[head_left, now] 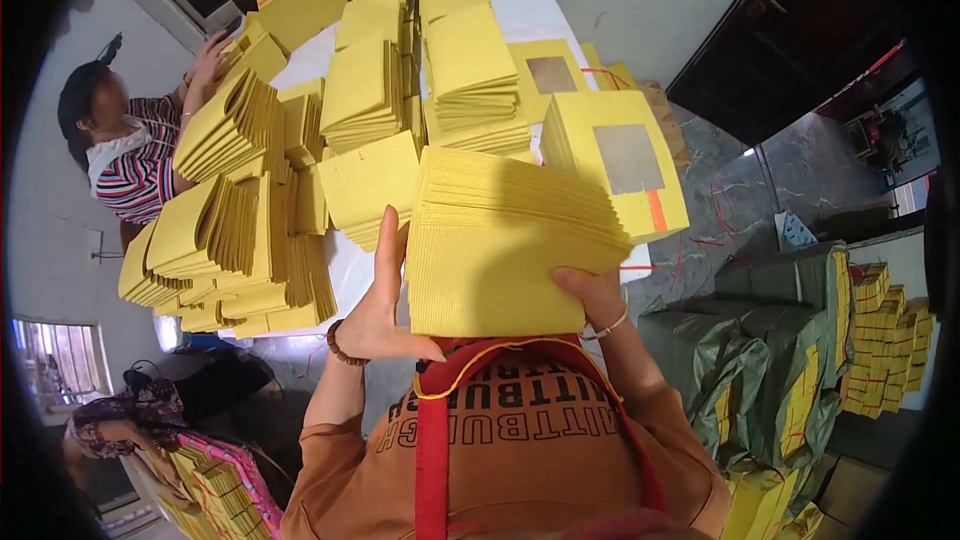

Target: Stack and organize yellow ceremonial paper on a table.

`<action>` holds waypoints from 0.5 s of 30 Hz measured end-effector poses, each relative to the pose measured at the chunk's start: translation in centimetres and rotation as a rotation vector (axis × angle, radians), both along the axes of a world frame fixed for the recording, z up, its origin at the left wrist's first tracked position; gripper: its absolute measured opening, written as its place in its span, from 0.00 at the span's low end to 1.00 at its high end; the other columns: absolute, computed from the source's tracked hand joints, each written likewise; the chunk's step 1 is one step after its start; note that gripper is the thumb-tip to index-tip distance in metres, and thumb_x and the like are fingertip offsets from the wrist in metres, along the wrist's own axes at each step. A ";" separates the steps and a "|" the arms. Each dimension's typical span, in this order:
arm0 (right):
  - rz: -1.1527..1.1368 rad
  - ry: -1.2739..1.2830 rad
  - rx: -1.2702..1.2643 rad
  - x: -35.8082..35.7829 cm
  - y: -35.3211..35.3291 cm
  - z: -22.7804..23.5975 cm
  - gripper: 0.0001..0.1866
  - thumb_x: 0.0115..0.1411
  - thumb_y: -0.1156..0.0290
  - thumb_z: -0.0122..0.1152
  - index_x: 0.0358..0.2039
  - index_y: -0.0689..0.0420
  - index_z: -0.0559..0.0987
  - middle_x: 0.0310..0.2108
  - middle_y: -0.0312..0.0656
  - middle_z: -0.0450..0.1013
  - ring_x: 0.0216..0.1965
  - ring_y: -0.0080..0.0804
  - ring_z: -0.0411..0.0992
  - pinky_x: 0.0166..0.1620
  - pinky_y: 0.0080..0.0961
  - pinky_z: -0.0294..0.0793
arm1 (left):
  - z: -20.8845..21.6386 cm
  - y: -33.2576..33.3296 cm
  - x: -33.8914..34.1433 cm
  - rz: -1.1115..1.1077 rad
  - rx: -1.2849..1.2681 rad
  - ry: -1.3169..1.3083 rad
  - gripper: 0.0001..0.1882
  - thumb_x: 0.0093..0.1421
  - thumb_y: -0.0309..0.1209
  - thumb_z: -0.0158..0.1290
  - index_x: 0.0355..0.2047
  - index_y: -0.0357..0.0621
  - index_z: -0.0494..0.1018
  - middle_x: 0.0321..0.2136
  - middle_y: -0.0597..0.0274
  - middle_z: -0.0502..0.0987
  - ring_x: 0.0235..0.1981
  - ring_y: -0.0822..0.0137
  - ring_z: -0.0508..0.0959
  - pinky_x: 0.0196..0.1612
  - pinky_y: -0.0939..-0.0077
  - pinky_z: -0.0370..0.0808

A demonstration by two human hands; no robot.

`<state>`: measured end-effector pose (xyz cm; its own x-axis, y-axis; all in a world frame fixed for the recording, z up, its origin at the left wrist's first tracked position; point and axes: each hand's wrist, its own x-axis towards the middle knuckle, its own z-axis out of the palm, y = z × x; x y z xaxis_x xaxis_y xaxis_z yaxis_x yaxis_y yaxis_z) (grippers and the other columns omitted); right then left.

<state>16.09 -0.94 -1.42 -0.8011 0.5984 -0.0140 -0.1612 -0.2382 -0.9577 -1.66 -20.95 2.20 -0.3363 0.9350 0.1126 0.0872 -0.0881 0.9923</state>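
A thick stack of yellow paper sheets (500, 270), with its layered edges fanned at the far side, is held up in front of my chest. My right hand (597, 298) grips its right side, thumb on the top face and fingers hidden beneath. My left hand (372, 315) is open at the stack's left edge, fingers stretched upward and thumb apart along the near corner. Whether its palm presses the stack cannot be made out. Just beyond lie folded yellow paper bundles (368, 180) and a yellow block with a grey panel (628, 158).
Piles of folded yellow paper (465, 50) cover much of the white table (530, 0). A person in a striped top (140, 170) works at the left side; another patterned sleeve (130, 420) shows lower left. Green-wrapped bundles (750, 340) stand at right, near a dark door (770, 20).
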 end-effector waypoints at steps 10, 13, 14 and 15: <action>0.022 0.183 -0.144 4.0 8.0 4.0 0.33 0.43 0.78 0.65 0.52 0.62 0.66 0.46 0.42 0.69 0.45 0.32 0.69 0.46 0.27 0.71 | 3.0 9.7 5.1 0.211 0.329 -0.115 0.57 0.42 0.29 0.64 0.63 0.47 0.34 0.57 0.48 0.56 0.58 0.57 0.59 0.58 0.63 0.57; 0.022 0.163 -0.203 5.2 11.4 4.7 0.35 0.42 0.78 0.65 0.53 0.62 0.64 0.47 0.43 0.68 0.46 0.33 0.69 0.46 0.27 0.71 | 3.3 12.8 6.4 0.182 0.343 -0.049 0.61 0.40 0.34 0.66 0.63 0.46 0.32 0.56 0.47 0.56 0.57 0.56 0.59 0.58 0.63 0.56; 0.045 0.160 -0.197 5.5 12.6 4.8 0.35 0.42 0.78 0.65 0.53 0.62 0.64 0.47 0.43 0.68 0.46 0.33 0.69 0.46 0.27 0.71 | 3.3 13.7 6.7 0.204 0.352 -0.046 0.61 0.40 0.34 0.66 0.63 0.46 0.32 0.56 0.47 0.56 0.57 0.56 0.59 0.58 0.63 0.56; 0.044 0.183 -0.169 5.7 13.7 4.8 0.35 0.43 0.77 0.65 0.53 0.63 0.64 0.47 0.43 0.68 0.46 0.33 0.69 0.46 0.27 0.71 | 3.3 14.6 6.9 0.182 0.341 0.043 0.62 0.40 0.35 0.67 0.63 0.45 0.31 0.57 0.46 0.55 0.58 0.56 0.58 0.59 0.62 0.54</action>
<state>21.78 12.76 3.39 -0.8250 0.5640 0.0365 -0.3138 -0.4034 -0.8596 5.22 -6.31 5.49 -0.4815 0.7668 0.4244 0.1730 -0.3916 0.9037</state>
